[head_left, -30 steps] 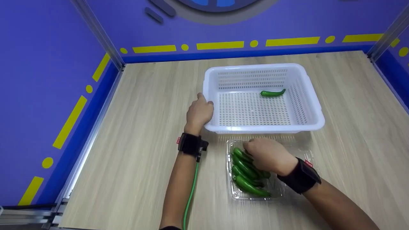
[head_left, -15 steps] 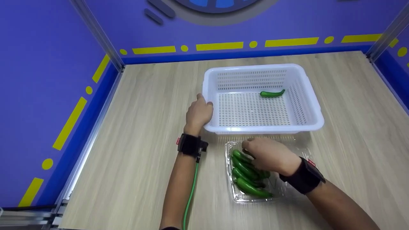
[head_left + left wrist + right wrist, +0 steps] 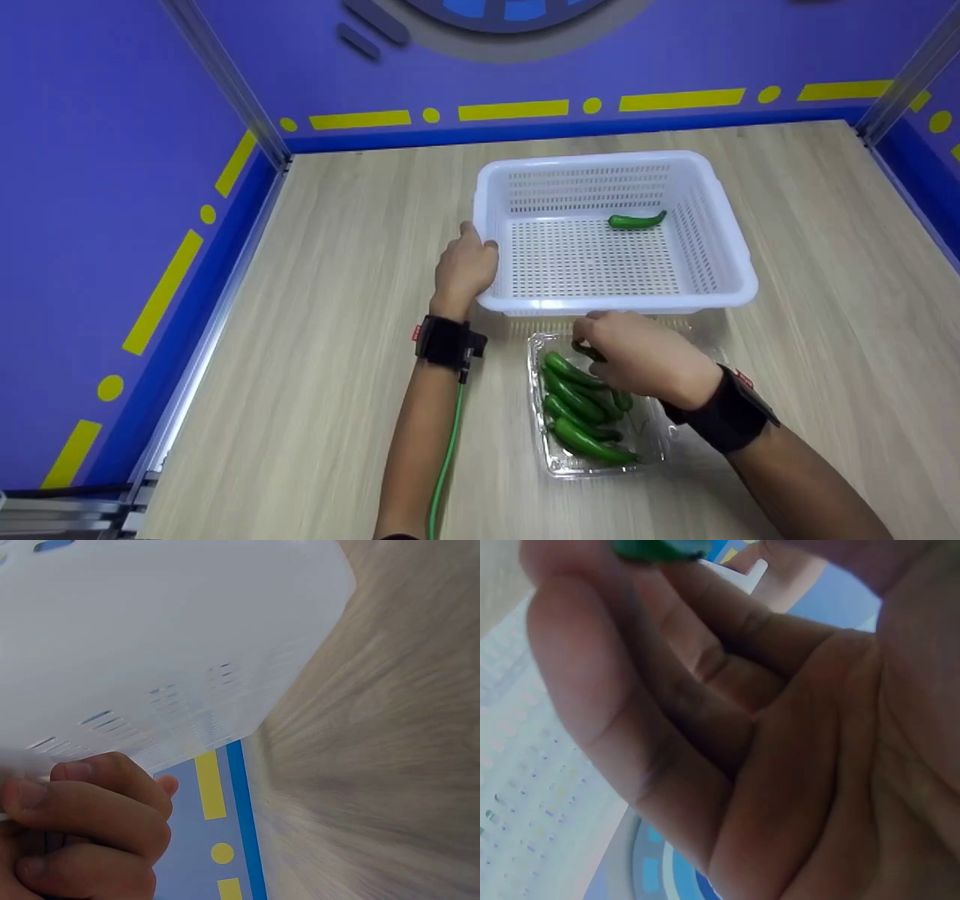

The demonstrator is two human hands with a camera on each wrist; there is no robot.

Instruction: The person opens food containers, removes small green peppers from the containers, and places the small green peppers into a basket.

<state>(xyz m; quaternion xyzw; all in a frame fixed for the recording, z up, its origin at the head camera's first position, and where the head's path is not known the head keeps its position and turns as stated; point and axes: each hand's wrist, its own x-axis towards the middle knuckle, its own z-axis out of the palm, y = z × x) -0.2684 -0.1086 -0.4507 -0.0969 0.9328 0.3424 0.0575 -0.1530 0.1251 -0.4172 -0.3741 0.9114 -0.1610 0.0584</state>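
Observation:
My left hand (image 3: 465, 264) grips the left rim of a white slotted plastic basket (image 3: 615, 304); in the left wrist view its fingers (image 3: 105, 825) curl at the basket's edge. One green chili pepper (image 3: 636, 221) lies on the basket floor near the back right. Over a clear plastic container (image 3: 553, 471) in front of the basket, my right hand (image 3: 649, 360) pinches another green chili pepper (image 3: 587, 350). Most of that pepper is hidden by the hand; a bit of its green skin shows at the top of the right wrist view. Several more green chili peppers (image 3: 589, 442) lie side by side in the container.
The light wood tabletop (image 3: 337, 300) is bounded by blue panels (image 3: 360, 82) at the back and sides. A green cable (image 3: 448, 457) runs along the left forearm from its wrist strap (image 3: 444, 341). The basket's front wall stands just beyond the container.
My right hand has lifted a little and moved slightly toward the basket, bringing the pinched pepper away from the others. My left hand keeps its grip on the rim.

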